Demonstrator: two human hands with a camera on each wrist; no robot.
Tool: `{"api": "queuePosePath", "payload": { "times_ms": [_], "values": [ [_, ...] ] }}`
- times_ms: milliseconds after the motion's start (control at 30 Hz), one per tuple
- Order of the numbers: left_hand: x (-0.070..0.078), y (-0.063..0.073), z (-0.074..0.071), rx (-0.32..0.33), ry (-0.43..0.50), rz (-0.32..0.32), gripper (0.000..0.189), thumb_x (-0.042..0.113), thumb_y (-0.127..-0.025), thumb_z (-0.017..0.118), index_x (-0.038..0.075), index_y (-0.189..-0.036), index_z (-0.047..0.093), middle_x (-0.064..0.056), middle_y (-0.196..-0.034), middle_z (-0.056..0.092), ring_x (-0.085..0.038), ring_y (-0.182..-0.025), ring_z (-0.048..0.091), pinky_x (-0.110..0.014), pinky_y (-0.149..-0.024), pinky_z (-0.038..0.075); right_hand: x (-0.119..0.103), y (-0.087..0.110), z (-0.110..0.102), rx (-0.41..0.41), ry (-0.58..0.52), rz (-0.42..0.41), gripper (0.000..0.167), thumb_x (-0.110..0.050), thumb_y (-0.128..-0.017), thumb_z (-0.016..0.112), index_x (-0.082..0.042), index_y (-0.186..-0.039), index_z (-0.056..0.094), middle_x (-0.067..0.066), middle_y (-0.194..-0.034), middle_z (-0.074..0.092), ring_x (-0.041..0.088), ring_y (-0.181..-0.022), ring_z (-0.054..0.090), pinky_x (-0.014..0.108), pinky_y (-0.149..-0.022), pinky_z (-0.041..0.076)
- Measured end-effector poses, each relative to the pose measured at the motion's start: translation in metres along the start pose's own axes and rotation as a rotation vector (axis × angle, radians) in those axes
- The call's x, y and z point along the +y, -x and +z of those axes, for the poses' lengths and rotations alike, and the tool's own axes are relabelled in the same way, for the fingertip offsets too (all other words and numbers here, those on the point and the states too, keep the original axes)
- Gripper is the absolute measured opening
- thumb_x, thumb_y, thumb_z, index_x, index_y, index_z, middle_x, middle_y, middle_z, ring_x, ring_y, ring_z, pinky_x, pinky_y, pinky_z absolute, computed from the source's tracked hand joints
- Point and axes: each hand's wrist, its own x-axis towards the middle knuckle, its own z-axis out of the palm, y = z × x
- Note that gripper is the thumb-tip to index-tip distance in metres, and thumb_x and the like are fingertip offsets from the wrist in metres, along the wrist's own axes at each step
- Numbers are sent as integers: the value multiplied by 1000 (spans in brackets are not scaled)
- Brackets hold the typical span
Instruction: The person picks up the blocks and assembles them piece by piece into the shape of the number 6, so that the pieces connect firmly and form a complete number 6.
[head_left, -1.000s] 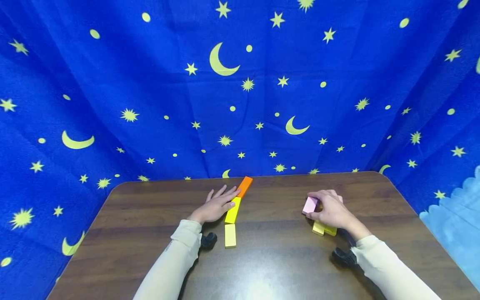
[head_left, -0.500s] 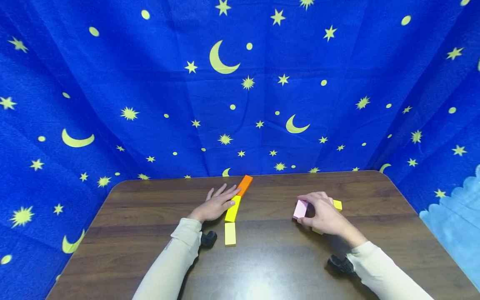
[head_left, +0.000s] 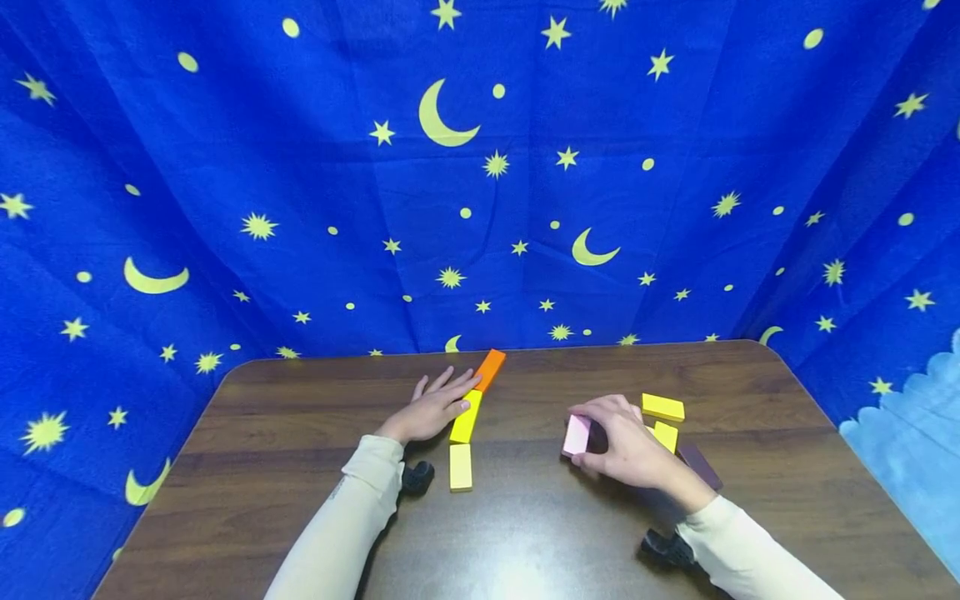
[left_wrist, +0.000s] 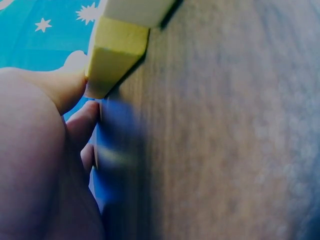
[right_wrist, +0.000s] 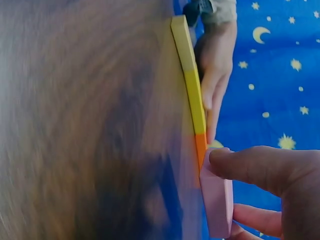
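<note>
My left hand lies with fingers stretched out, fingertips and thumb touching the row of blocks. That row runs from an orange block at the back, through a bright yellow block, to a pale yellow block at the front. In the left wrist view the thumb presses on the side of the yellow block. To the right, my right hand pinches a pink block between thumb and fingers. The right wrist view shows the pink block upright in that grip, overlapping the row's orange end.
Right of my right hand lie a yellow block, another yellow block and a dark brown block, partly hidden by the hand and wrist. A blue curtain with stars and moons hangs behind the wooden table.
My right hand has moved left with the pink block, uncovering the yellow blocks and the dark block behind it. The left hand has stayed in place on the row.
</note>
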Motion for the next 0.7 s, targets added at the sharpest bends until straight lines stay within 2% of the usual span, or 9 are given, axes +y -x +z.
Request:
{"api": "queuePosePath", "payload": {
  "times_ms": [467, 700],
  "values": [
    [0, -2, 0, -2, -4, -3, 52, 35, -110, 38, 23, -160, 28, 2, -166, 18, -26, -155, 0, -59, -118, -9, -29, 2, 20, -21, -18, -104, 64, -29, -68, 88, -7, -124, 68, 2, -116, 68, 21, -113, 52, 44, -91, 37],
    [-1, 0, 0, 3, -12, 5, 52, 34, -110, 38, 21, -160, 30, 0, -166, 20, -29, -155, 2, -61, -118, -8, -44, 3, 30, -76, -62, -148, 64, -28, -68, 89, -7, -125, 67, 0, -116, 67, 19, -114, 51, 45, -92, 37]
  ]
}}
